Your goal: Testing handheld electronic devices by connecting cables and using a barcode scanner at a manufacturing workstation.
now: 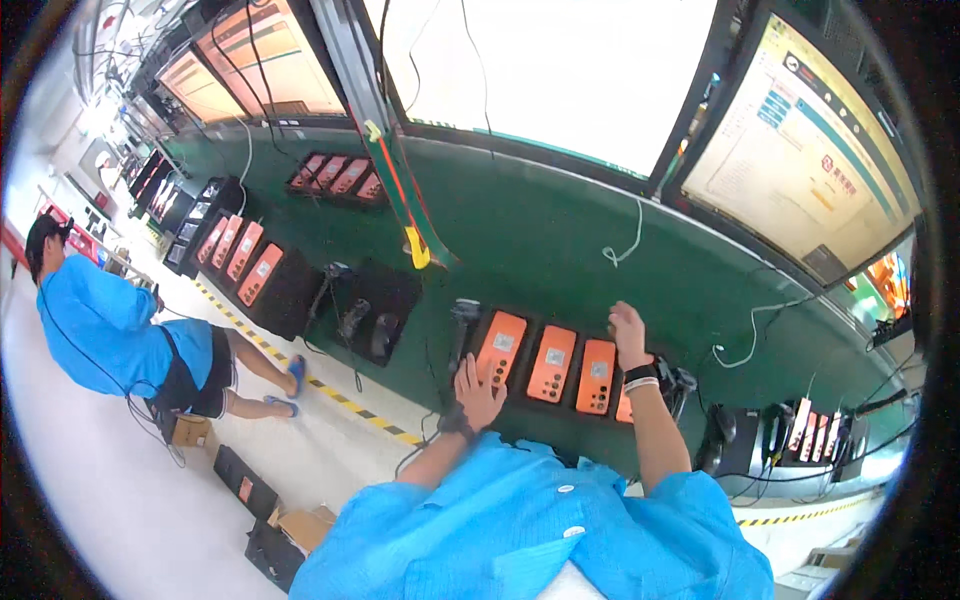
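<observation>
Several orange phones lie back side up on a black mat before me, each with round dark camera lenses and a pale square label. My left hand [480, 393], fingers spread, is at the lower left edge of the leftmost phone [502, 343]. Beside it are a second phone [551, 363] and a third phone [596, 377]. A last phone [625, 408] is mostly hidden behind my right forearm. Above that end of the row, my right hand [627, 330] is raised with bent fingers; what they hold, if anything, cannot be made out. A dark band circles each wrist.
A dark handheld scanner [464, 325] stands left of the row. More orange phones [262, 274] lie on black trays further left. Monitors [800, 150] line the green bench's [540, 270] back. A white cable [628, 240] hangs there. Another person [120, 320] in blue stands left.
</observation>
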Motion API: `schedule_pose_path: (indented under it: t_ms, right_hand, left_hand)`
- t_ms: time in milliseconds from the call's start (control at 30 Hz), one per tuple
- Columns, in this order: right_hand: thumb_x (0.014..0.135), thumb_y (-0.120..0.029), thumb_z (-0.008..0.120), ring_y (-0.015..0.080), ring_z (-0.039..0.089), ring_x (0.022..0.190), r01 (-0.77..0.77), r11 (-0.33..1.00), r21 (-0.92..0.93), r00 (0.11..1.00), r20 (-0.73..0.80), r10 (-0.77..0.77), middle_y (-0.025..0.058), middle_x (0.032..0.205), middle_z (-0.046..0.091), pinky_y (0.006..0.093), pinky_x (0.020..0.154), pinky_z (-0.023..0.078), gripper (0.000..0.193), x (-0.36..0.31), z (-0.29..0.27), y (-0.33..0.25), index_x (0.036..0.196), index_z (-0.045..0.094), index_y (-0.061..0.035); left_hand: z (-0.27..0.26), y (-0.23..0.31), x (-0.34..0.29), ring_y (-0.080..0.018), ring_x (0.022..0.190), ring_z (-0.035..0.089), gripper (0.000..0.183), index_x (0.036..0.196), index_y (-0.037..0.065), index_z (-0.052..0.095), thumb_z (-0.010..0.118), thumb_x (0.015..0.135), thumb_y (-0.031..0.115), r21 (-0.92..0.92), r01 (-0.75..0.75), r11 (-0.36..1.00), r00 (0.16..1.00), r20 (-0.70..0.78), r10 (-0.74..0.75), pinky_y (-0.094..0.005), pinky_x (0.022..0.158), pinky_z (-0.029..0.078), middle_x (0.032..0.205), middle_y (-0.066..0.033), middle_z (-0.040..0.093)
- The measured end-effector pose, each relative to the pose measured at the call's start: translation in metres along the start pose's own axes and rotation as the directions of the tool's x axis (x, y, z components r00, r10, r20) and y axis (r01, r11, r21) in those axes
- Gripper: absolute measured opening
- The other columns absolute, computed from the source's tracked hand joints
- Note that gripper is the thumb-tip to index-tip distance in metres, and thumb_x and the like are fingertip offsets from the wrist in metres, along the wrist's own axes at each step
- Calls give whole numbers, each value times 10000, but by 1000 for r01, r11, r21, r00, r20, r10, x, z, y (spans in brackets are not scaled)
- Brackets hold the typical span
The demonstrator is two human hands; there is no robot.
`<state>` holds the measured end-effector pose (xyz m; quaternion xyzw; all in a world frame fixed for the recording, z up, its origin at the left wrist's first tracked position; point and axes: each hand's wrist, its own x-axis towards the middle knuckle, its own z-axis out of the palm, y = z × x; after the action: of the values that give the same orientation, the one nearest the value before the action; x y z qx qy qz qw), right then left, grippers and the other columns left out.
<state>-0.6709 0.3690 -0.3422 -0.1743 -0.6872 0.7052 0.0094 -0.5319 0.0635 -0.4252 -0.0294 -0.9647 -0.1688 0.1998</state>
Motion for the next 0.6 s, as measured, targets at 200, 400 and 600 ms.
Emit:
schedule_pose_path:
  t_ms: [200, 400, 600]
  right_hand:
    - [896, -131, 560, 137, 588, 931, 9, 944, -330, 968, 241, 75, 72, 1116, 642, 266, 766, 472, 328, -59, 11, 25, 1198, 577, -5]
    - [898, -159, 561, 145, 607, 878, 58, 927, -370, 893, 435, 118, 68, 996, 654, 297, 753, 484, 282, -54, 26, 27, 1124, 604, 3]
    - [881, -150, 568, 164, 626, 853, 214, 944, -253, 785, 620, -11, 97, 951, 671, 301, 755, 487, 306, -12, 86, -37, 1130, 598, 26]
  left_hand:
    - [-13, 3, -5, -450, 1323, 266, 653, 1411, 84, 373, 547, 863, 394, 30, 17, 999, 994, 106, -20, -545, 1067, 265, 1470, -282, 223]
    - [-57, 31, -14, -455, 1328, 247, 702, 1413, -11, 259, 616, 850, 209, -188, 165, 968, 974, 186, -130, -495, 1089, 263, 1440, -285, 252]
    - [-102, 29, -71, -371, 1185, 467, 557, 1338, -14, 371, 598, 865, 173, -427, 566, 705, 819, 388, -422, -430, 968, 413, 1293, -249, 452]
